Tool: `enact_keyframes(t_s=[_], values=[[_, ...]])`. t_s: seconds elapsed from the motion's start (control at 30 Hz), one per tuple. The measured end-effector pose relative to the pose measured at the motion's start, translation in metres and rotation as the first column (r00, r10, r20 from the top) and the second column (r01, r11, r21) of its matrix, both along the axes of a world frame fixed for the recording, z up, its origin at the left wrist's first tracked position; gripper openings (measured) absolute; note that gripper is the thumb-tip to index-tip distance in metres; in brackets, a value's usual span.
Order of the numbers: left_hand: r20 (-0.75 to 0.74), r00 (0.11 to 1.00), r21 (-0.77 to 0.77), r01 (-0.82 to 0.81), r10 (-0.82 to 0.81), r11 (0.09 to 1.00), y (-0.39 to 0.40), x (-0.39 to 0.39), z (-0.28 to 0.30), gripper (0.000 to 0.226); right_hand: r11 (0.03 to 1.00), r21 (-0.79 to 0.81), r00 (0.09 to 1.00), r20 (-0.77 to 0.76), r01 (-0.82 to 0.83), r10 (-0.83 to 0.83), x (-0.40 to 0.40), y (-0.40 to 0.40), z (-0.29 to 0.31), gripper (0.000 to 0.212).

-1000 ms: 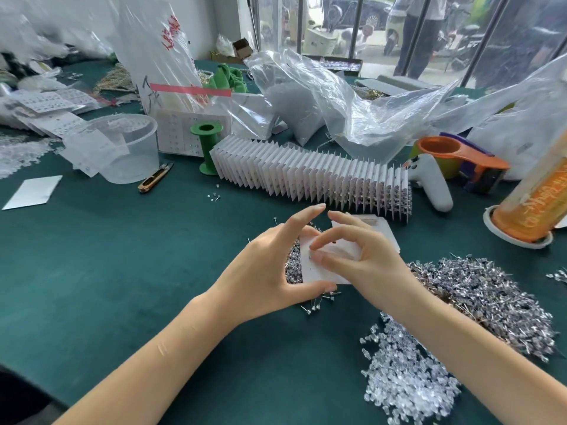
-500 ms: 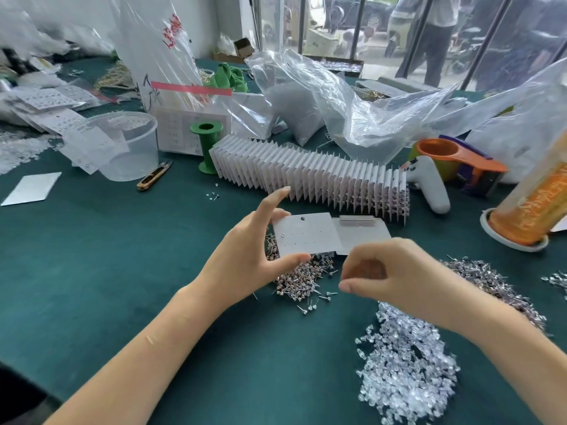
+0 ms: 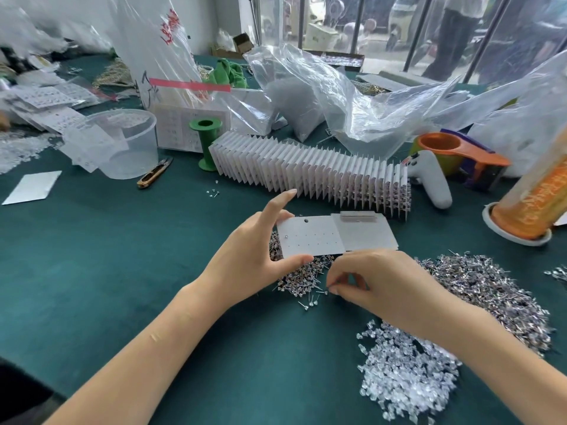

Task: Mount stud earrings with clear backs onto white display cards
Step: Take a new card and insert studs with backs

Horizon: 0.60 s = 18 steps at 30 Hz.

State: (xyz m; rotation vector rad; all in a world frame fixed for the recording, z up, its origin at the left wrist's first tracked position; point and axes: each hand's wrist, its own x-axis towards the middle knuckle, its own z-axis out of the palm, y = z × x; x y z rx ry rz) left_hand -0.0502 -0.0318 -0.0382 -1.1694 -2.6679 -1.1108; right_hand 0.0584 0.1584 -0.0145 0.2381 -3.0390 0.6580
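Head camera, looking down at a dark green surface (image 3: pixel 92 256). The left hand (image 3: pixel 254 256) pinches a white display card (image 3: pixel 310 237) by its left edge, thumb under the near corner and index finger stretched straight past the far corner. The card is held roughly flat, face up, long axis running left to right, hang hole toward the far edge. One stud (image 3: pixel 285 237) sits in the card close to the left hand's fingers. A second white card (image 3: pixel 365 231) lies just right of the held one, overlapped by it.

The right hand (image 3: pixel 377 283) hovers just below and right of the card, fingers curled, thumb and fingertips pinched together; whether they hold a stud is too small to tell. Beneath both hands lies a pile of stud earrings (image 3: pixel 297 277). A larger stud heap (image 3: pixel 491 289) spreads to the right of the right hand, and a heap of clear backs (image 3: pixel 405 378) lies under its forearm.

Beyond the hands, a long row of filled cards (image 3: pixel 306 170) stands upright on edge.
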Motion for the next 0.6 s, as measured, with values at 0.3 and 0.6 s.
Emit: enact_keyframes(t_s=[0.3, 0.6], values=[[0.088, 0.988, 0.059, 0.122, -0.127, 0.991, 0.007, 0.016, 0.002, 0.093, 0.736, -0.669, 0.977, -0.064, 0.108, -0.201, -0.017, 0.001, 0.015, 0.008], [0.108, 0.977, 0.130, 0.172, -0.186, 0.977, 0.009, 0.021, 0.006, 0.095, 0.632, -0.735, 0.966, 0.135, 0.246, -0.220, -0.019, -0.006, -0.001, 0.012]])
